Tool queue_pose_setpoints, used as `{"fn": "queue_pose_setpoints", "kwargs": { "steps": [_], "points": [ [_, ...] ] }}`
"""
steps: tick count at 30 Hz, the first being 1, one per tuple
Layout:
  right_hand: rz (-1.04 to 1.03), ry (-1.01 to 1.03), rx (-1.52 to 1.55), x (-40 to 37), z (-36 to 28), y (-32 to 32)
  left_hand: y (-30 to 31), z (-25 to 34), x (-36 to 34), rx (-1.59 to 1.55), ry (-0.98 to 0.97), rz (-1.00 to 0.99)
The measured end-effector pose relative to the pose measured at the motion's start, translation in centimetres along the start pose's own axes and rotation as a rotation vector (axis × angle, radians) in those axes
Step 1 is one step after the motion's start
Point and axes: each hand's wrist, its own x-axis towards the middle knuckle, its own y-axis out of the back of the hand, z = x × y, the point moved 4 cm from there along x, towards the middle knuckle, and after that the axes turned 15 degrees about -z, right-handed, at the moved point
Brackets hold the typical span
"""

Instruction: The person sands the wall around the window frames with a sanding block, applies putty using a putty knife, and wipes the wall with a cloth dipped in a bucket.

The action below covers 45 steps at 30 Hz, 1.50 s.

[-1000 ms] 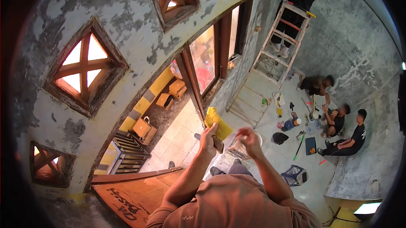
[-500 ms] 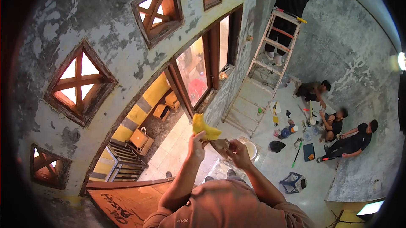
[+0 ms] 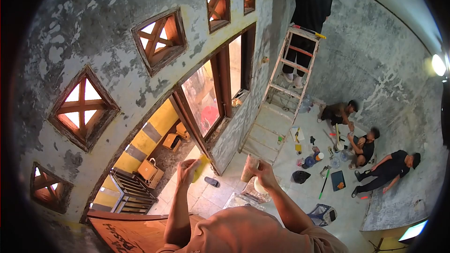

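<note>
In the head view my left hand is raised at the centre-left, its fingers closed on the edge of a yellow soft-looking piece, perhaps a cloth. To its right, my right hand grips a brown, slightly curled flat piece, whose kind I cannot make out. A gap separates the two hands. Behind the right hand, a round pale bucket is partly hidden.
A ladder stands ahead, with a person in dark clothes on it. Three people are on the right near scattered tools. An open wooden window is set in the patchy wall. A stool stands low right.
My hands have moved apart, the left leftward with the yellow piece, the right keeping the brown piece. The view has tilted up, showing more of the person on the ladder.
</note>
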Motion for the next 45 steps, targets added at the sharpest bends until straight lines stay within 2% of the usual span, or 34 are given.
{"fn": "queue_pose_setpoints", "kwargs": {
  "steps": [3,5,6,7,9,11,12,13,15,16,17,19,21,23,24,25,26,27,28,29,31,33,35,37,38,39,43,45],
  "points": [
    [0.066,-0.086,0.003,1.4,-1.6,2.3,-2.9,1.9,-0.5,0.311,0.087,-0.148],
    [0.093,-0.010,-0.004,1.4,-4.6,1.5,-5.3,2.2,-0.3,0.209,0.033,-0.287],
    [0.077,0.079,0.023,1.4,-6.2,0.8,-6.8,3.5,-0.8,0.153,0.041,-0.468],
    [0.061,0.165,0.052,1.3,-7.4,0.2,-7.8,3.7,-0.9,0.246,0.119,-0.604],
    [0.012,0.166,0.078,1.4,-7.4,-1.0,-10.3,3.5,-1.0,0.129,0.126,-0.760],
    [0.012,0.259,0.030,1.4,-6.2,-1.6,-11.9,2.8,-0.5,-0.012,0.130,-0.847],
    [0.016,0.272,0.078,1.5,-5.3,-1.7,-13.1,2.0,-0.3,-0.258,0.130,-0.777],
    [0.004,0.274,0.074,1.9,-4.7,-1.6,-13.2,1.6,0.2,-0.259,0.121,-0.767],
    [-0.010,0.331,0.156,1.6,-3.5,-1.0,-13.1,0.3,0.6,-0.548,0.158,-0.530],
    [-0.001,0.326,0.189,0.9,-4.9,-1.9,-13.2,0.7,0.3,-0.579,0.171,-0.370],
    [-0.002,0.328,0.186,1.0,-5.0,-1.9,-13.4,0.3,0.4,-0.579,0.168,-0.371],
    [-0.040,0.317,0.190,0.4,-4.6,-1.7,-13.7,0.0,0.7,-0.608,-0.004,-0.396],
    [-0.054,0.306,0.189,0.1,-4.5,-0.7,-14.0,0.5,1.2,-0.606,-0.036,-0.337],
    [-0.174,0.268,0.032,-0.4,-6.8,-1.6,-13.7,1.2,1.9,-0.574,-0.091,-0.275],
    [-0.178,0.263,0.027,-0.5,-6.5,-1.1,-13.5,1.4,2.2,-0.460,-0.064,-0.247],
    [-0.207,0.153,-0.070,-0.6,-5.4,-0.7,-13.4,1.8,2.7,-0.468,-0.064,-0.243],
    [-0.235,0.043,-0.167,-0.8,-4.5,-0.5,-13.7,2.6,3.2,-0.330,-0.161,-0.342],
    [-0.238,0.041,-0.172,-0.9,-4.2,-0.3,-13.9,3.5,3.7,-0.188,-0.262,-0.439],
    [-0.274,0.112,-0.118,-0.9,-4.2,-0.6,-14.1,4.4,3.8,-0.045,-0.288,-0.469],
    [-0.310,0.188,-0.065,-0.8,-4.3,-1.0,-14.3,5.2,3.9,-0.044,-0.294,-0.466],
    [-0.271,0.203,-0.047,-0.6,-4.1,-1.4,-15.0,6.5,3.9,-0.082,-0.265,-0.417],
    [-0.083,0.266,-0.058,-0.5,-4.3,-1.0,-15.4,6.3,4.1,-0.177,-0.266,-0.420],
    [-0.077,0.298,0.058,-0.3,-4.6,-1.3,-16.5,5.2,3.9,-0.494,-0.048,-0.548],
    [-0.071,0.361,0.288,0.3,-5.2,-1.6,-17.2,4.9,3.1,-0.577,-0.038,-0.544],
    [0.080,0.361,0.223,-0.4,-5.1,-1.4,-17.5,4.6,2.8,-0.682,-0.010,-0.555],
    [0.080,0.360,0.227,-0.3,-5.2,-1.6,-17.5,4.5,2.5,-0.788,0.019,-0.562],
    [0.017,0.285,0.350,0.0,-3.5,-2.3,-16.3,3.4,2.2,-0.857,0.115,-0.630],
    [0.109,0.258,0.430,0.1,-2.5,-2.6,-14.9,2.1,2.0,-0.700,0.150,-0.616]
  ]
}}
